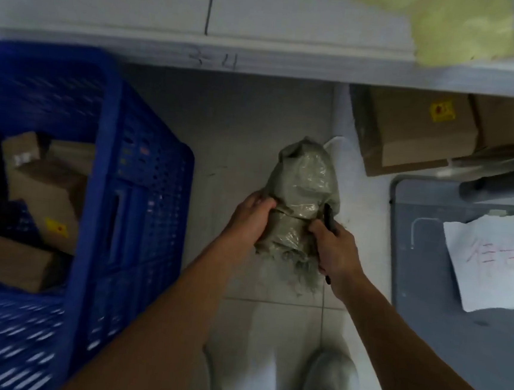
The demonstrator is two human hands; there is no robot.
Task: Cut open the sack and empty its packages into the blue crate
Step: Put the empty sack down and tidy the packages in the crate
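A grey-green woven plastic sack (300,198) is held above the pale tiled floor (269,320), between both hands. The fingers of the left hand (252,219) are clenched on the sack's left flank. The fingers of the right hand (336,248) are pinched on the sack's right flank while a slim black cutting tool (329,221) is gripped in the same hand; its tip lies against the fabric just above the fingers. The frayed end of the sack hangs below both hands, toward the person.

The perforated blue plastic crate (143,203) stands well to the left of the left-hand fingers and is seen to hold brown cardboard packages (48,189).

Judged risks:
- The tool could slip toward the left-hand fingers, since both hands are set close on slack fabric.
- Packages inside could be scored if the tool is driven deep.
- Contents could drop onto the floor if the sack is opened before it is carried over the crate.
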